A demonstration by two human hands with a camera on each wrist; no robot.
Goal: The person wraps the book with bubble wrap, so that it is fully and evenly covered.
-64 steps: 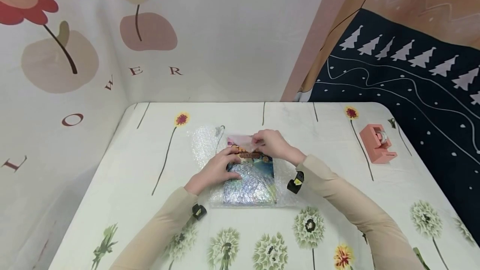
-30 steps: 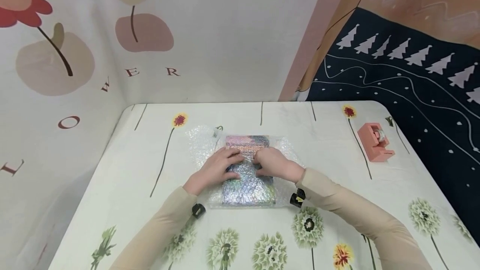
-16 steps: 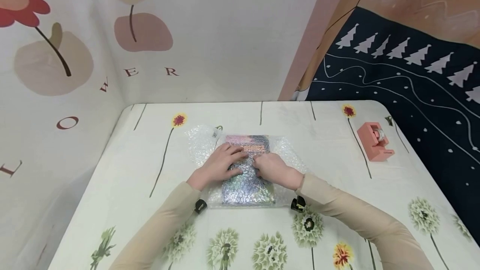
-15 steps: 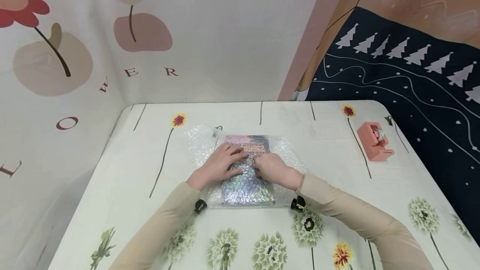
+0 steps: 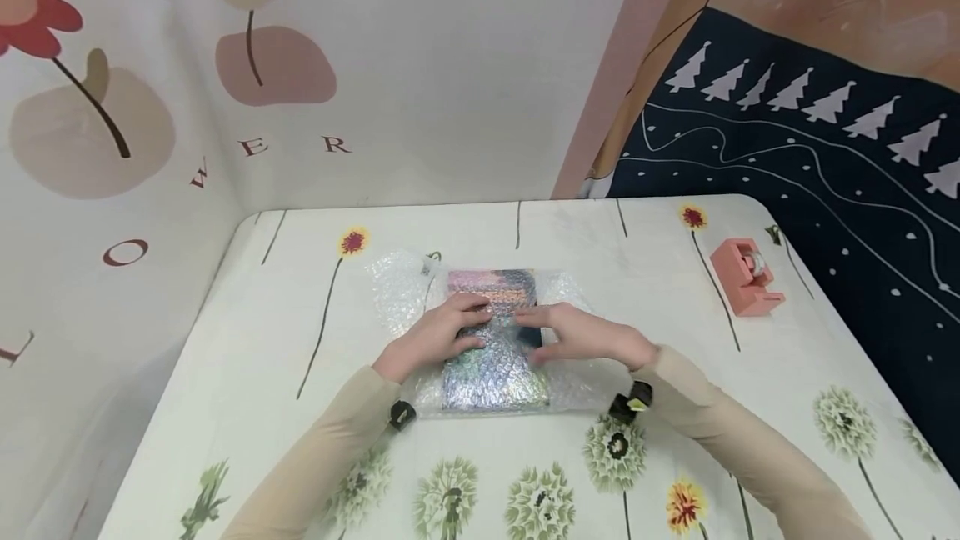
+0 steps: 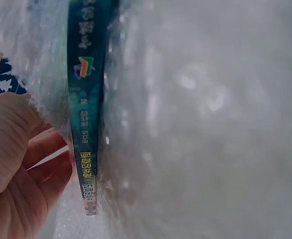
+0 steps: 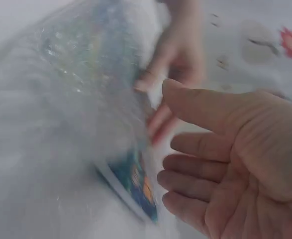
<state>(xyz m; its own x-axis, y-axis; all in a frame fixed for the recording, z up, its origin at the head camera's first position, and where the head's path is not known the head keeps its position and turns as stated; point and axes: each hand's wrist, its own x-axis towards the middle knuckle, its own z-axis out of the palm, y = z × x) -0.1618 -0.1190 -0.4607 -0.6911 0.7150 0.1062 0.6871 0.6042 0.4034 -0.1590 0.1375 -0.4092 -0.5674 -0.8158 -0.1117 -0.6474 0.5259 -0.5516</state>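
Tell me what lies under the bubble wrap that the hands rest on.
A book with a colourful cover lies under the bubble wrap; its teal spine shows in the left wrist view. The left hand and right hand cover its middle; its title cannot be read.

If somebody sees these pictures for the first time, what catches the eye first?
A colourful book lies half wrapped in bubble wrap at the middle of the flowered table. The left hand rests on it; the right hand lies open at its right edge. A pink tape dispenser stands far right.
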